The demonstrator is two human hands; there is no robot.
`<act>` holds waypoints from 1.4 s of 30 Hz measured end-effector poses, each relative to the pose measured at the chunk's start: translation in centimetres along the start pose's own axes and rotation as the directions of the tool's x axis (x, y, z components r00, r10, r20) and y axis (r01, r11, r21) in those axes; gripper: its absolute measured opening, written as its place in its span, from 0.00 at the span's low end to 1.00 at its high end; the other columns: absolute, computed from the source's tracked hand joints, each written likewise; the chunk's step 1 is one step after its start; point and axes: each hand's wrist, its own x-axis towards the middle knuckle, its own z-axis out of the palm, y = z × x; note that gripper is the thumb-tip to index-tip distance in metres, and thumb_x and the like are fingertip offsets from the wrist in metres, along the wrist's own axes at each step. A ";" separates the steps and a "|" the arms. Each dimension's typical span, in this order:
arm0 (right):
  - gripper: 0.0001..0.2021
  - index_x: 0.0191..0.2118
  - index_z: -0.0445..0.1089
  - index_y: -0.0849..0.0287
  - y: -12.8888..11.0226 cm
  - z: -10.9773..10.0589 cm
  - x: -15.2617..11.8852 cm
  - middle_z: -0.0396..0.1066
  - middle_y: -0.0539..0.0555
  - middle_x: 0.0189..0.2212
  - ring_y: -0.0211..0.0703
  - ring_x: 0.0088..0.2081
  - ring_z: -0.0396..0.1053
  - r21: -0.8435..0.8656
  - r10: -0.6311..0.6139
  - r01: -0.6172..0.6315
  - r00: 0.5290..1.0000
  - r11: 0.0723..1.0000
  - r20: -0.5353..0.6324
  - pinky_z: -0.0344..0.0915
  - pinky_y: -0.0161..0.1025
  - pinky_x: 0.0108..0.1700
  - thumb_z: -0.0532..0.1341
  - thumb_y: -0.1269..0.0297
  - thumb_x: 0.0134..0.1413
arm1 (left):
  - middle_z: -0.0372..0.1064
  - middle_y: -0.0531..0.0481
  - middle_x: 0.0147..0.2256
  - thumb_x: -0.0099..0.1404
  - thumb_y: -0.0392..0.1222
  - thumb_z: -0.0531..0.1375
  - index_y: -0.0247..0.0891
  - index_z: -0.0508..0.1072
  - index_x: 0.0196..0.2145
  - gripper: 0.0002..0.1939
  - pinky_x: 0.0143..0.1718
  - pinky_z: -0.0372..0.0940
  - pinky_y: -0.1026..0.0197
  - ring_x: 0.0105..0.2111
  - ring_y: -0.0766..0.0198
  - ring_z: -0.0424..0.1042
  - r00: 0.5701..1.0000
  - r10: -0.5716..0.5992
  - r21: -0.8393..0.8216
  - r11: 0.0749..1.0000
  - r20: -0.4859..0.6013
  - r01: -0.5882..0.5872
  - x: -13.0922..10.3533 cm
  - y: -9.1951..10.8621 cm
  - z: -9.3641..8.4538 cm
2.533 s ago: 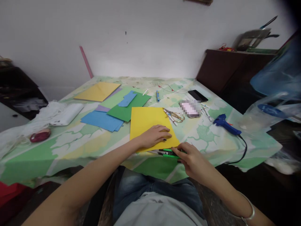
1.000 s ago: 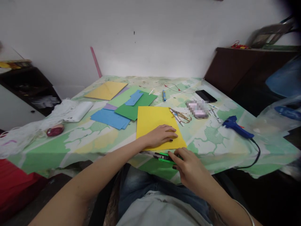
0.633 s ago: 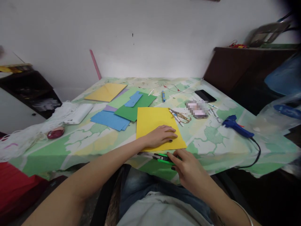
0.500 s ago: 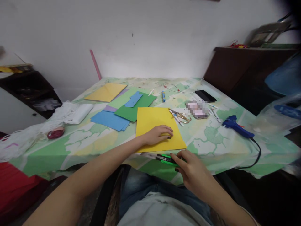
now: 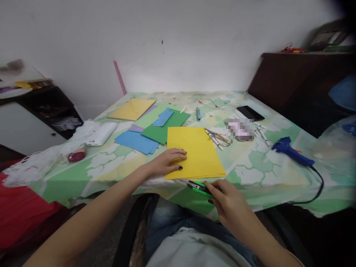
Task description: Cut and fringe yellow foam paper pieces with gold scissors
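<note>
A yellow sheet of craft paper (image 5: 200, 152) lies in front of me, its near corner showing more than one layer. My left hand (image 5: 169, 161) rests on its left side with fingers stretched out. Just below the paper's near edge, my right hand (image 5: 226, 196) is closed around a green utility knife (image 5: 201, 188), which points left. Gold-handled scissors (image 5: 224, 138) and a capped white marker (image 5: 214, 140) touch or lie close to the paper's right edge.
Blue sheets (image 5: 136, 141), a green sheet (image 5: 167, 128) and a yellow board (image 5: 132, 109) lie to the left. At right are a blue glue gun (image 5: 293, 151) with its cord, a black phone (image 5: 250, 112) and markers (image 5: 263, 136). White cord (image 5: 41, 159) lies far left.
My left hand has slid left across the yellow paper, from its middle to its left side. My right hand keeps the utility knife near the table edge. The view has shifted slightly.
</note>
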 end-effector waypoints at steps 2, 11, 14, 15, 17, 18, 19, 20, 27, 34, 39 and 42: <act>0.24 0.53 0.63 0.66 -0.5 0.2 0.3 0.64 0.62 0.37 0.51 0.38 0.61 -0.014 -0.004 0.004 1.000 1.000 0.007 0.62 0.47 0.39 0.52 0.82 0.47 | 0.59 0.40 0.55 0.62 0.42 0.55 0.38 0.64 0.53 0.20 0.56 0.52 0.52 0.55 0.56 0.56 1.000 -0.002 0.054 0.999 0.016 0.001 0.0 0.1 0.2; 0.26 0.51 0.65 0.68 -1.9 0.7 0.8 0.64 0.63 0.35 0.51 0.37 0.61 -0.027 0.000 0.000 1.000 1.000 -0.002 0.63 0.47 0.38 0.52 0.84 0.43 | 0.59 0.40 0.54 0.65 0.45 0.52 0.38 0.63 0.54 0.21 0.55 0.51 0.53 0.54 0.55 0.57 0.999 0.019 0.199 0.980 0.033 -0.025 0.2 0.2 0.5; 0.27 0.51 0.66 0.66 -2.3 0.9 0.7 0.64 0.63 0.36 0.52 0.37 0.61 -0.030 -0.020 0.022 0.998 0.999 0.051 0.63 0.48 0.36 0.53 0.83 0.41 | 0.60 0.39 0.54 0.65 0.46 0.51 0.38 0.63 0.54 0.21 0.55 0.51 0.52 0.54 0.54 0.57 0.999 0.029 0.231 0.972 0.034 -0.036 0.2 0.2 0.5; 0.27 0.51 0.66 0.65 -2.5 1.0 0.5 0.65 0.62 0.36 0.52 0.37 0.62 -0.029 -0.028 0.030 0.996 0.999 0.080 0.63 0.48 0.36 0.54 0.83 0.41 | 0.60 0.39 0.54 0.65 0.46 0.50 0.37 0.63 0.54 0.21 0.55 0.51 0.52 0.54 0.54 0.57 0.999 0.032 0.239 0.970 0.036 -0.039 0.2 0.2 0.5; 0.26 0.50 0.67 0.63 -3.0 0.8 0.1 0.65 0.62 0.35 0.52 0.36 0.62 -0.013 -0.038 0.040 0.991 0.999 0.126 0.63 0.48 0.35 0.54 0.81 0.41 | 0.59 0.38 0.54 0.65 0.47 0.50 0.37 0.62 0.54 0.21 0.55 0.51 0.53 0.54 0.54 0.56 0.998 0.033 0.240 0.970 0.049 -0.043 0.2 0.3 0.4; 0.26 0.50 0.67 0.62 -3.2 0.6 -0.2 0.65 0.62 0.35 0.52 0.36 0.63 0.006 -0.039 0.039 0.990 0.999 0.135 0.64 0.48 0.35 0.54 0.81 0.42 | 0.59 0.39 0.54 0.65 0.46 0.50 0.38 0.62 0.54 0.21 0.56 0.51 0.53 0.55 0.54 0.56 0.998 0.028 0.235 0.971 0.053 -0.039 0.2 0.3 0.4; 0.25 0.50 0.66 0.62 -3.2 0.2 -0.5 0.65 0.62 0.36 0.51 0.36 0.63 0.033 -0.039 0.035 0.991 0.999 0.129 0.64 0.47 0.35 0.53 0.81 0.43 | 0.58 0.39 0.55 0.65 0.46 0.50 0.38 0.63 0.54 0.21 0.56 0.50 0.52 0.55 0.54 0.55 0.999 0.015 0.231 0.973 0.048 -0.026 0.1 0.2 0.4; 0.25 0.50 0.66 0.61 -3.1 -0.3 -0.9 0.65 0.61 0.37 0.50 0.37 0.64 0.063 -0.036 0.029 0.993 0.998 0.112 0.65 0.45 0.36 0.53 0.80 0.44 | 0.57 0.38 0.56 0.64 0.47 0.51 0.38 0.63 0.54 0.21 0.57 0.49 0.51 0.57 0.53 0.53 1.000 -0.011 0.230 0.973 0.027 0.005 0.1 0.2 0.5; 0.19 0.52 0.64 0.60 5.9 -5.1 -4.3 0.65 0.62 0.41 0.49 0.41 0.66 -0.095 0.081 -0.112 0.956 0.989 -0.282 0.66 0.43 0.39 0.50 0.72 0.56 | 0.51 0.33 0.56 0.52 0.51 0.62 0.32 0.62 0.52 0.33 0.56 0.48 0.46 0.58 0.46 0.49 0.796 -0.495 0.054 0.837 -0.348 0.544 0.9 -1.7 1.6; 0.16 0.45 0.71 0.62 17.2 -6.2 -5.8 0.69 0.62 0.36 0.52 0.37 0.67 -0.274 0.100 -0.207 0.928 0.939 -0.358 0.65 0.46 0.37 0.52 0.72 0.52 | 0.57 0.40 0.47 0.45 0.40 0.64 0.36 0.66 0.45 0.28 0.50 0.57 0.48 0.50 0.48 0.61 0.606 -0.650 -0.156 0.731 -0.459 0.665 3.8 -3.7 0.2; 0.18 0.49 0.67 0.61 14.6 -4.6 -3.0 0.67 0.64 0.42 0.54 0.46 0.63 -0.278 0.035 -0.149 0.926 0.949 -0.377 0.60 0.54 0.43 0.50 0.76 0.55 | 0.65 0.43 0.38 0.39 0.34 0.65 0.37 0.69 0.39 0.26 0.42 0.62 0.48 0.43 0.46 0.67 0.533 -0.740 -0.352 0.668 -0.410 0.656 4.2 -4.0 -1.5; 0.18 0.51 0.63 0.56 10.0 -3.3 0.4 0.65 0.59 0.46 0.46 0.48 0.61 -0.223 -0.093 0.038 0.965 0.974 -0.243 0.61 0.45 0.47 0.54 0.73 0.54 | 0.70 0.48 0.31 0.41 0.33 0.63 0.37 0.67 0.42 0.27 0.31 0.67 0.55 0.30 0.54 0.72 0.547 -0.775 -0.498 0.627 -0.317 0.599 4.1 -3.6 -2.1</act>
